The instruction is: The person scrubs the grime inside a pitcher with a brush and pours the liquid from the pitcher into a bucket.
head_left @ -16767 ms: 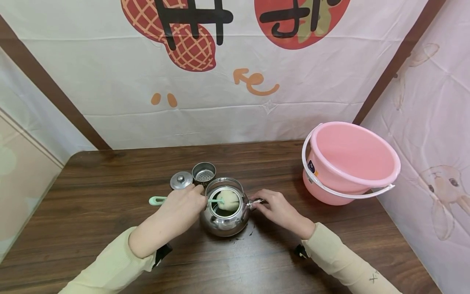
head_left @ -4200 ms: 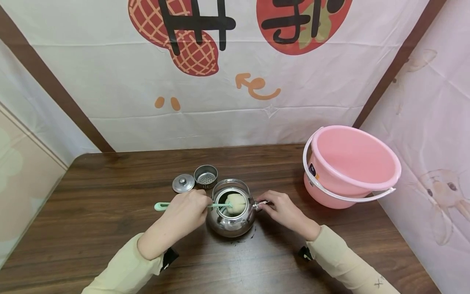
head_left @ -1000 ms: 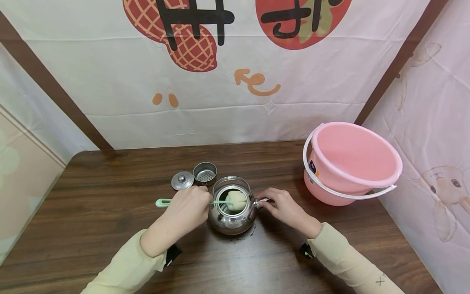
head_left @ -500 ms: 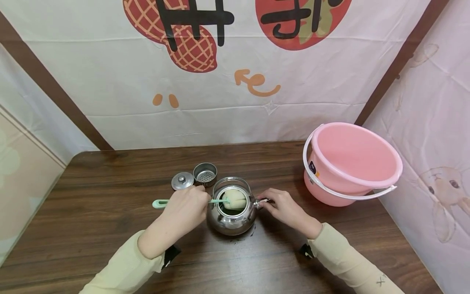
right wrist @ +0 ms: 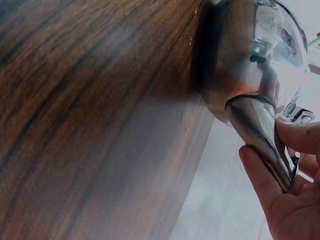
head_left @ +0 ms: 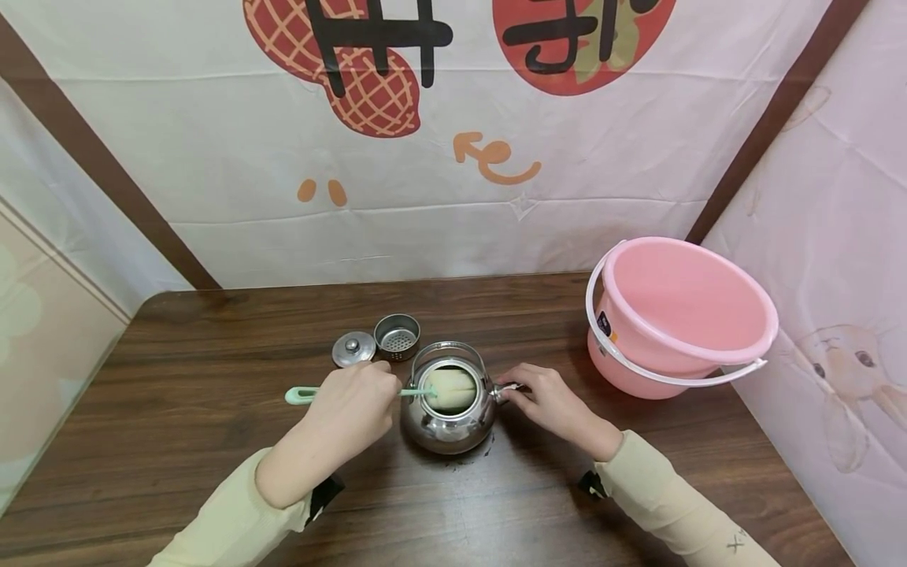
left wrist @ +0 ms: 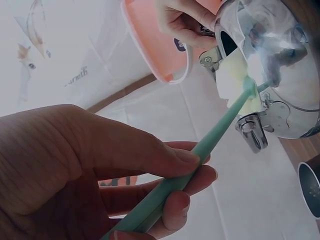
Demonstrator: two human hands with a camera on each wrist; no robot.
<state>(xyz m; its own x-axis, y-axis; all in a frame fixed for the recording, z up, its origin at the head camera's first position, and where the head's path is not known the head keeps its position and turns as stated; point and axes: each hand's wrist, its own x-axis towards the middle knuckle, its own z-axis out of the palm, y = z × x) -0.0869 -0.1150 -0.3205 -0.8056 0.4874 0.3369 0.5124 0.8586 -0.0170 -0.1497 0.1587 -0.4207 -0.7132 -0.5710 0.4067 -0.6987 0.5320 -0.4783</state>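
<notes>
My left hand [head_left: 354, 402] grips the pale green handle [left wrist: 217, 132] of a sponge brush between thumb and fingers. Its cream sponge head [head_left: 452, 388] sits in the round mouth of a shiny steel kettle [head_left: 448, 437], with the handle lying across the rim. On the kettle's other side, my right hand [head_left: 542, 402] holds the short spout [right wrist: 257, 130], thumb on one side and fingers on the other. The kettle stands upright on the table, its hoop handle [head_left: 448, 346] raised at the back. Inside the kettle, the lower part of the sponge is hidden.
Behind the kettle, to the left, lie a steel lid [head_left: 353, 348] with a knob and a perforated steel strainer cup [head_left: 397, 337]. A pink bucket [head_left: 680, 315] with a white handle stands at the right. Small wet marks show on the dark wooden table [head_left: 489, 504] near the kettle.
Over the last second my left hand has drawn the brush slightly left, and the sponge has shifted left in the kettle's mouth. My right hand keeps its hold on the spout.
</notes>
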